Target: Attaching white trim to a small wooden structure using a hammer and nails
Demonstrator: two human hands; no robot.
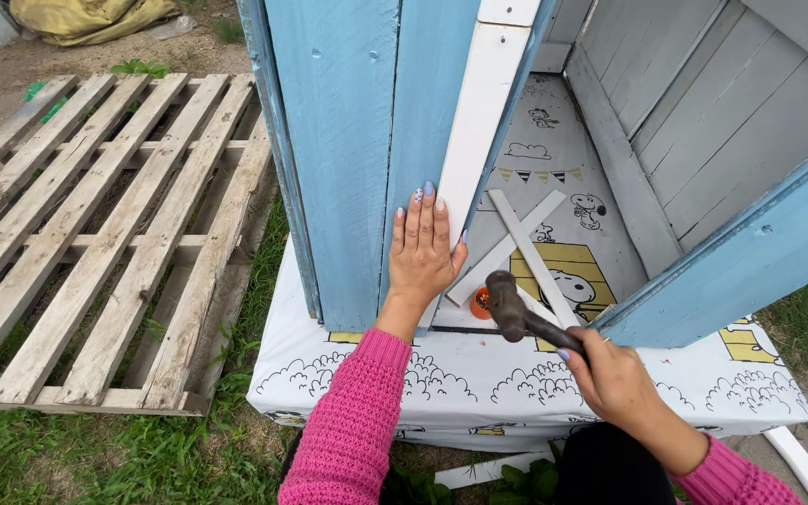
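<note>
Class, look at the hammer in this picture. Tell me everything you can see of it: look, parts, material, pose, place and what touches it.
The hammer has a dark, worn head that looks like metal and a dark handle. The right hand closes around the handle's lower end, hiding its butt. It is held tilted, head up and to the left, in the air before the small blue wooden house, near the white slat that the left hand presses flat. The head touches nothing visible.

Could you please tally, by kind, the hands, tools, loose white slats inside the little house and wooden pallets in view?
Hands: 2, the left hand flat on the white board, the right hand gripping the hammer
Hammers: 1
Crossed white slats: 2
Wooden pallets: 1
Total: 6
</note>
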